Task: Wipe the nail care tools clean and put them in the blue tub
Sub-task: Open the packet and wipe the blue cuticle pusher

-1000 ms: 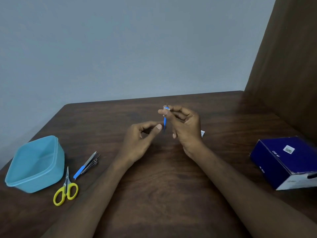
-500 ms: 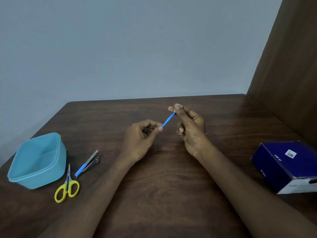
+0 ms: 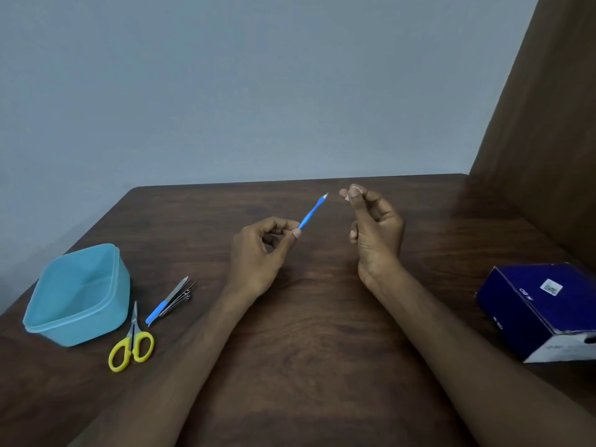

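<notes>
The left hand (image 3: 258,253) pinches the lower end of a slim blue-handled tool (image 3: 312,212) between thumb and curled forefinger, its other fingers folded in; the tool slants up and to the right, ending in a small pale metal tip that stops just short of the right hand (image 3: 374,233); that hand's thumb and forefinger pinch a tiny pale scrap (image 3: 351,193), too small to identify, with the remaining fingers curled toward the palm; tip and scrap stand apart, both held above the middle of the dark wooden table (image 3: 322,350), toward its far edge.

Near the table's left edge sits the blue tub (image 3: 77,295), square with rounded corners, nothing visible inside it; just beside its near right corner lie yellow-handled scissors (image 3: 131,343), blades pointing away; a little farther right lies a cluster of nail tools (image 3: 171,300), one with a blue handle, the others plain metal, lying close together.

By the right edge rests a dark blue box (image 3: 532,304) with a small white label on top.
</notes>
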Tool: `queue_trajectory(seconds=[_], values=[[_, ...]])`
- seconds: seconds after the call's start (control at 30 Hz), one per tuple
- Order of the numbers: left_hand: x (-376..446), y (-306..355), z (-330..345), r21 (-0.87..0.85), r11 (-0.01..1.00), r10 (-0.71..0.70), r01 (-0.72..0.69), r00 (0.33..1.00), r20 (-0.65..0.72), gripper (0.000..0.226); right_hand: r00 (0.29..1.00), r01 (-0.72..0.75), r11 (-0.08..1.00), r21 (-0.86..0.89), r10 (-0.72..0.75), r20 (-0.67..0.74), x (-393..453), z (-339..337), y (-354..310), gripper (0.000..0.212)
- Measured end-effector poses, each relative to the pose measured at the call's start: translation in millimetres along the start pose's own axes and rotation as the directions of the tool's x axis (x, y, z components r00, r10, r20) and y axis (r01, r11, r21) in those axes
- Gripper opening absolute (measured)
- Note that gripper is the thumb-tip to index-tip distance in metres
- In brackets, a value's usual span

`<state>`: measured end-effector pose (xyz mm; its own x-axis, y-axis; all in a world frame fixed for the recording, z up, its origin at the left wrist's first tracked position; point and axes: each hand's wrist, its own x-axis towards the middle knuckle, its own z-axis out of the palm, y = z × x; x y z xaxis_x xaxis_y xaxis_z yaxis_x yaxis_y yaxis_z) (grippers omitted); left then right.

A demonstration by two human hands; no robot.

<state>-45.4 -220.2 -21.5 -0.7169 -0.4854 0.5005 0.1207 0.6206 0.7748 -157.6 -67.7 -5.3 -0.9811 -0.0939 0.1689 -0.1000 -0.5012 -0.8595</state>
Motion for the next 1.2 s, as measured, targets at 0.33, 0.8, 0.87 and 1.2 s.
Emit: queue_trajectory(seconds=[0.33, 0.8, 0.87, 1.2], values=[[-22.4, 26.0, -23.6, 0.145, 0.985, -0.058, 0.094, 0.969, -0.238, 0.014, 0.956, -0.035, 0.962, -0.269, 0.111, 0.272, -17.5, 8.0, 19.5, 0.007], [-79.8, 67.7, -225.1, 0.446, 0.573, -0.386, 0.688, 0.706, -0.593, 0.02, 0.826, 0.006, 0.943, -0.332, 0.182, 0.533, -58.3, 8.7, 14.6, 0.004], [-77.9, 71.3, -229.3, 0.499, 0.48, -0.419, 0.721, 0.689, -0.592, 0.012, 0.793, 0.02, 0.942, -0.336, 0.189, 0.58, -69.2, 12.8, 13.0, 0.006], [-65.2, 58.2, -231.8, 0.661, 0.246, -0.476, 0.709, 0.682, -0.555, 0.023, 0.744, 0.061, 0.923, -0.379, 0.211, 0.634, -73.0, 9.4, 10.8, 0.007]])
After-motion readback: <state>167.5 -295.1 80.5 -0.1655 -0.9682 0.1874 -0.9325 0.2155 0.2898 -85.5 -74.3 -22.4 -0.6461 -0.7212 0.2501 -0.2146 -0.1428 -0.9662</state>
